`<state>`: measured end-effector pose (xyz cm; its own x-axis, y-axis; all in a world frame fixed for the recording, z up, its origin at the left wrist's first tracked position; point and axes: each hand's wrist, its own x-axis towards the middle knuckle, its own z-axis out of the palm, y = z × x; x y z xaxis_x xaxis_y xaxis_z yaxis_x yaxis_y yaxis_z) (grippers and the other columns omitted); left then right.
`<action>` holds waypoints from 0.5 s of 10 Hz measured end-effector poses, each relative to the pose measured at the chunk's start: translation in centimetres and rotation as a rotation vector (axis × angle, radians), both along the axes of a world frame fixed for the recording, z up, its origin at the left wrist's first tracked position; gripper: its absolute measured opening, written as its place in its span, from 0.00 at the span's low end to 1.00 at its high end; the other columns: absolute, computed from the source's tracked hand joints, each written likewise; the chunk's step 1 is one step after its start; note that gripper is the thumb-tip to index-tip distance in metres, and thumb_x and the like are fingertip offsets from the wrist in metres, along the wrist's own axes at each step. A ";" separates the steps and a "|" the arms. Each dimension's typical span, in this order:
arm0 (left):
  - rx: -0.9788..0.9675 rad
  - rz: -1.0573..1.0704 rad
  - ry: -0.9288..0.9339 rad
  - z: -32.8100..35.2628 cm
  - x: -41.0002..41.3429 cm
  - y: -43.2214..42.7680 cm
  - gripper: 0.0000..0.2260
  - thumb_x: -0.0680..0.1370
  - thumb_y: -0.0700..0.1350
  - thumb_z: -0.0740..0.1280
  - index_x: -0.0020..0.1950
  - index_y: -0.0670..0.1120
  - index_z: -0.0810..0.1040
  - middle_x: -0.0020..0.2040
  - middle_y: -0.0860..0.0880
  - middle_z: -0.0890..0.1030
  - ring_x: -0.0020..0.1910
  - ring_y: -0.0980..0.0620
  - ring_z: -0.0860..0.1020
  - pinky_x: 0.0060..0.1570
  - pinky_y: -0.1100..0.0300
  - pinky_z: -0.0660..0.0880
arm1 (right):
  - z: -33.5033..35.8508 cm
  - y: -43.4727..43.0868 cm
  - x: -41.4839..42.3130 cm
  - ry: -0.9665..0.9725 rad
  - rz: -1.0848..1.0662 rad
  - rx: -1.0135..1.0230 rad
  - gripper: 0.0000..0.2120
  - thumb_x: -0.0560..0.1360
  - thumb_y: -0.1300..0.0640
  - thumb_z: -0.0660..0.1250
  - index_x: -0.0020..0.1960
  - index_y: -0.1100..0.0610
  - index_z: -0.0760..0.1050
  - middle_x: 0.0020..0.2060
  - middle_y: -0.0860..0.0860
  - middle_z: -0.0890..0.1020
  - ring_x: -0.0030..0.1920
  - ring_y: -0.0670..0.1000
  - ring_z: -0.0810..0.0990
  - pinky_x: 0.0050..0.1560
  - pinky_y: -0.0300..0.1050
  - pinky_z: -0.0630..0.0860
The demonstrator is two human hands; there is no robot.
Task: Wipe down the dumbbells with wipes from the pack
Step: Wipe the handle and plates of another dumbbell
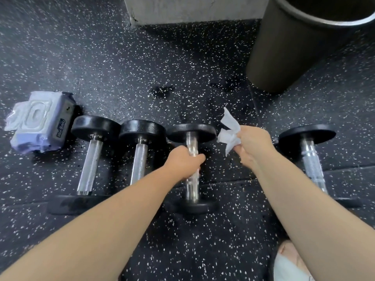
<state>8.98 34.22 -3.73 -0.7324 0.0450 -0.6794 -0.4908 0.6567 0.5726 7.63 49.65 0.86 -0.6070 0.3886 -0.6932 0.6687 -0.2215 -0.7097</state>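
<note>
1. Layout: four black-headed dumbbells with knurled chrome handles lie in a row on the black white-speckled rubber floor (121, 67), handles running near to far. Three sit close together at left; the fourth (310, 159) lies well apart at right.
2. The pale lilac soft pack of wipes (40, 120) sits at far left, just beside the far head of the leftmost dumbbell (90, 165). A white sheet pokes from its left end.
3. Progress (judgement): a wipe is already out of the pack, so fetching is done for this round. No wipe touches metal now. No surface shows clearly as wiped or unwiped, so I cannot tell how many are finished.
4. Left hand (183, 162): fingers wrapped tight round the chrome handle of the third dumbbell (191, 138), towards its far end. Its handle is blurred; whether it is off the floor I cannot tell.
5. Right hand (252, 144): fingers curled, pinching a crumpled white wipe (229, 134) in the air, just right of that dumbbell's far head, not touching it.
6. Second dumbbell (140, 159): no hand on it.
7. A tall black round bin (294, 47) stands far right; likely the wipe's final stop.
</note>
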 end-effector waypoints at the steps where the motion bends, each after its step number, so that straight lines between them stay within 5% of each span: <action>1: -0.016 -0.041 -0.064 -0.9 1.0 0.4 0.14 0.76 0.52 0.66 0.39 0.41 0.71 0.39 0.42 0.80 0.35 0.47 0.75 0.36 0.56 0.73 | -0.4 1.3 0.3 -0.001 -0.041 0.000 0.09 0.77 0.69 0.58 0.43 0.59 0.73 0.37 0.52 0.74 0.32 0.46 0.71 0.29 0.36 0.73; 2: -0.013 -0.063 -0.066 -0.9 1.5 0.6 0.14 0.76 0.52 0.67 0.40 0.42 0.70 0.36 0.44 0.76 0.32 0.50 0.72 0.32 0.59 0.69 | -0.9 1.9 0.6 -0.021 0.040 0.050 0.18 0.73 0.73 0.51 0.61 0.78 0.68 0.56 0.73 0.75 0.36 0.48 0.73 0.31 0.45 0.76; 3: -0.041 -0.115 -0.021 -0.2 1.7 0.5 0.16 0.76 0.54 0.67 0.38 0.44 0.68 0.33 0.48 0.70 0.30 0.52 0.67 0.30 0.61 0.66 | 0.1 1.9 1.1 -0.012 0.015 -0.013 0.20 0.61 0.74 0.55 0.50 0.72 0.74 0.44 0.72 0.70 0.36 0.56 0.67 0.33 0.43 0.65; 4: -0.206 -0.319 0.071 0.5 1.9 -0.2 0.20 0.76 0.60 0.63 0.36 0.46 0.66 0.33 0.51 0.71 0.31 0.53 0.69 0.33 0.59 0.68 | 0.1 2.3 1.7 0.005 0.002 -0.015 0.25 0.49 0.72 0.58 0.46 0.70 0.75 0.44 0.64 0.74 0.47 0.53 0.64 0.39 0.44 0.66; 5: -0.357 -0.404 0.236 1.3 2.8 -1.0 0.16 0.76 0.61 0.63 0.45 0.48 0.70 0.41 0.53 0.77 0.40 0.53 0.76 0.36 0.57 0.72 | 0.3 2.4 2.4 -0.049 0.086 0.035 0.25 0.67 0.76 0.57 0.64 0.78 0.67 0.61 0.76 0.71 0.67 0.66 0.64 0.66 0.65 0.68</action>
<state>11.78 33.23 -2.47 -0.8383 0.1504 -0.5241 -0.0477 0.9373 0.3452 10.08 52.09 1.15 -0.6052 0.3613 -0.7093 0.7180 -0.1370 -0.6824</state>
